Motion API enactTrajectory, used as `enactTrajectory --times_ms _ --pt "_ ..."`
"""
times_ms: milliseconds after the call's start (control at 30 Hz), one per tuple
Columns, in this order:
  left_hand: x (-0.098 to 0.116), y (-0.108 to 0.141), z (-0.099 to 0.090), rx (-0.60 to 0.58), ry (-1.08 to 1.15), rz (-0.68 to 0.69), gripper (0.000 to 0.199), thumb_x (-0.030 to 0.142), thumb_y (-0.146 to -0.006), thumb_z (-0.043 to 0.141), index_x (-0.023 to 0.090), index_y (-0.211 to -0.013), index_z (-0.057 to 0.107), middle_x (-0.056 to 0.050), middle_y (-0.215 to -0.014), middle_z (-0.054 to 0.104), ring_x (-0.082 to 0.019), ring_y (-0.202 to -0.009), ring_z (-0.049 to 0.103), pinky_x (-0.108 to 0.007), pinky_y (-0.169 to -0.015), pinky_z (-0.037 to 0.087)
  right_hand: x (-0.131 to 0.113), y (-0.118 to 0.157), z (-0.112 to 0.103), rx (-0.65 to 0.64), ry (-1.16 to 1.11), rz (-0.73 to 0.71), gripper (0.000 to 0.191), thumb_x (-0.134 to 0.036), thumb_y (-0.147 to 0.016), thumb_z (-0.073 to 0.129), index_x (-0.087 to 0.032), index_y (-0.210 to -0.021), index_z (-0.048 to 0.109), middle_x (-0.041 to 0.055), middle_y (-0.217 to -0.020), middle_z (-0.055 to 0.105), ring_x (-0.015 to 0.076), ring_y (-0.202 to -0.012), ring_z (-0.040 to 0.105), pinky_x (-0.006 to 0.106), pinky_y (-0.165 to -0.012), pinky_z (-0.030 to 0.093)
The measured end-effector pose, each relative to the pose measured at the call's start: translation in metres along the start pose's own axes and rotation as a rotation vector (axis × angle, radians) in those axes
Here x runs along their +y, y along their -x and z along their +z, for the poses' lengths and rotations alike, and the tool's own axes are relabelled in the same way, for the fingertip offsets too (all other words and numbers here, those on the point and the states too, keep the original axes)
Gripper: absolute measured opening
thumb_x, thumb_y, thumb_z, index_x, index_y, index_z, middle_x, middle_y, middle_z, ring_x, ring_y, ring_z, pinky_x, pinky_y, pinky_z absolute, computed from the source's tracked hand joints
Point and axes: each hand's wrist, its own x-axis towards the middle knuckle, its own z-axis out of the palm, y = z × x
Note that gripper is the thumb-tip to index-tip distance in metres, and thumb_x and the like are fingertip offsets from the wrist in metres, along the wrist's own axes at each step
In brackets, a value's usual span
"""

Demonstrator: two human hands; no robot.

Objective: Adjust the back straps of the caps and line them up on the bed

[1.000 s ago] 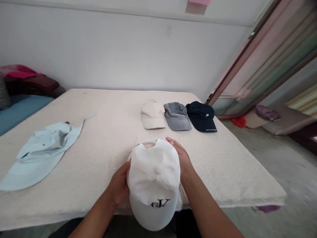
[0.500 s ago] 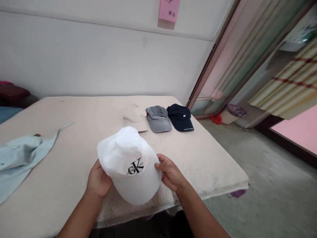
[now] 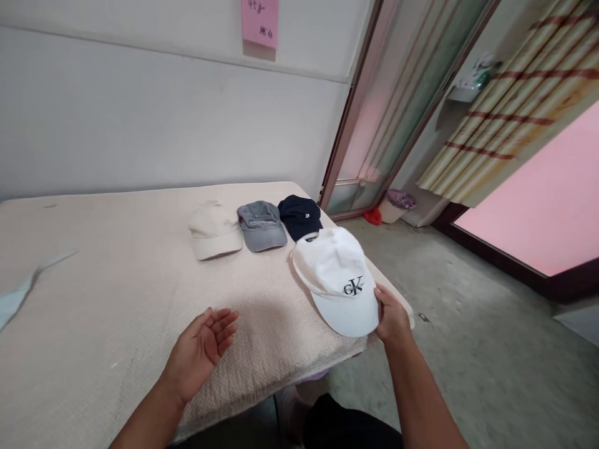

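My right hand point(image 3: 392, 313) grips the brim of a white baseball cap point(image 3: 334, 268) with black letters on its front, close to the right edge of the bed-like surface. My left hand point(image 3: 202, 349) is held palm up with fingers loosely apart, holding nothing. Behind the white cap, side by side, lie a beige cap point(image 3: 215, 231), a grey cap point(image 3: 262, 226) and a navy cap point(image 3: 301, 216). The white cap partly covers the navy cap's brim.
A cream textured cover point(image 3: 116, 249) lies over the surface. Pale blue cloth point(image 3: 16, 302) pokes in at the left. A white wall point(image 3: 163, 112) with a pink note point(image 3: 260, 24) stands behind. On the floor at right are a lined bin point(image 3: 395, 206) and a red bag point(image 3: 373, 216).
The white cap has moved right with my right hand, down near the navy cap. My left hand has let go of it. The view has turned to the right.
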Motion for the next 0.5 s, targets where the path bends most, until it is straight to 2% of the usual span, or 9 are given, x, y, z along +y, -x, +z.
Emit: enactTrajectory --times_ms 100,167,267,333,400,500 --pt "-0.003 -0.003 -0.001 0.025 -0.008 -0.027 0.022 0.019 -0.089 0.047 0.008 -0.088 0.066 -0.011 -0.084 0.071 -0.014 -0.061 0.067 -0.022 -0.052 0.056 0.009 -0.016 -0.017 0.177 0.11 -0.075 0.021 -0.021 -0.055 0.061 -0.017 -0.075 0.066 0.0023 -0.069 0.069 0.0208 -0.063 0.063 0.034 -0.059 0.051" --pt "-0.004 -0.005 -0.002 0.038 -0.003 -0.034 0.019 0.017 -0.088 0.049 0.008 -0.087 0.066 -0.01 -0.08 0.071 -0.013 -0.058 0.066 -0.021 -0.049 0.055 0.008 -0.017 -0.02 0.25 0.158 -0.134 0.021 -0.02 -0.054 0.06 -0.016 -0.074 0.066 0.0031 -0.071 0.068 0.0227 -0.07 0.063 0.036 -0.065 0.051" --pt "-0.003 -0.006 -0.002 0.06 0.016 -0.03 0.018 0.016 -0.087 0.049 0.009 -0.085 0.065 -0.009 -0.076 0.07 -0.012 -0.054 0.064 -0.02 -0.046 0.054 -0.003 -0.005 -0.013 0.359 0.241 -0.294 0.029 -0.016 -0.058 0.058 -0.016 -0.086 0.067 0.0047 -0.088 0.067 0.0242 -0.092 0.059 0.037 -0.082 0.046" --pt "-0.001 -0.005 -0.003 0.088 0.025 -0.029 0.016 0.015 -0.086 0.05 0.009 -0.084 0.064 -0.007 -0.073 0.069 -0.011 -0.051 0.062 -0.02 -0.043 0.052 -0.01 0.011 0.002 0.398 0.342 -0.488 0.031 -0.016 -0.064 0.053 -0.015 -0.092 0.067 0.0065 -0.094 0.066 0.0234 -0.094 0.058 0.039 -0.087 0.043" --pt "0.001 -0.004 -0.006 0.127 0.035 -0.02 0.014 0.015 -0.085 0.051 0.01 -0.082 0.064 -0.006 -0.07 0.067 -0.01 -0.048 0.06 -0.019 -0.04 0.05 -0.013 0.033 0.026 0.328 0.452 -0.681 0.027 -0.017 -0.072 0.049 -0.014 -0.093 0.066 0.0079 -0.091 0.066 0.0226 -0.088 0.06 0.04 -0.085 0.044" --pt "0.007 0.0 -0.013 0.186 0.097 0.029 0.011 0.012 -0.083 0.053 0.01 -0.08 0.063 -0.004 -0.067 0.066 -0.01 -0.047 0.059 -0.018 -0.039 0.047 -0.007 0.074 0.073 -0.007 0.487 -0.764 0.018 -0.021 -0.079 0.049 -0.016 -0.09 0.063 0.0067 -0.088 0.065 0.0217 -0.087 0.06 0.038 -0.083 0.045"
